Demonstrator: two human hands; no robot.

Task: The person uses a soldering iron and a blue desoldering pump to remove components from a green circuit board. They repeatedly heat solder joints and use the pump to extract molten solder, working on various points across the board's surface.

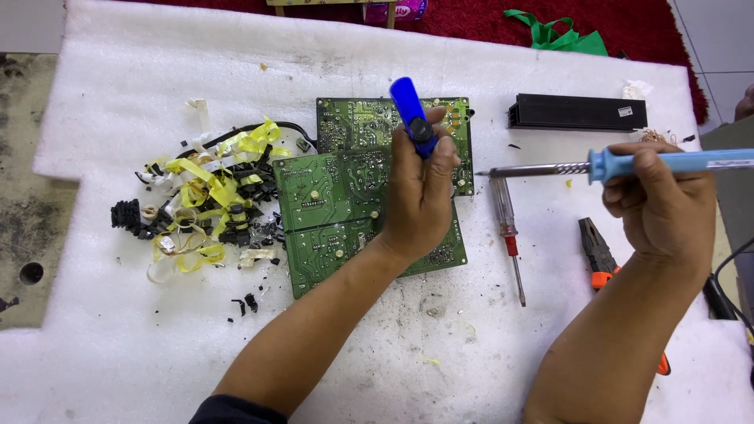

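Observation:
My left hand [420, 196] grips a blue desoldering pump [412, 118], held upright over two green circuit boards. The nearer board [330, 208] lies tilted on the white foam sheet and overlaps the farther board [357, 122]. My right hand [660, 196] holds a soldering iron with a light-blue handle [667, 162]. Its metal tip [491, 172] points left and ends just at the right edge of the boards, close to my left hand's fingers.
A pile of yellow tape strips and black removed parts [200, 204] lies left of the boards. A red-handled screwdriver [509, 235] and orange-handled pliers [601, 251] lie between my arms. A black finned heatsink bar [577, 112] sits at the back right. The foam sheet [157, 71] covers the work surface.

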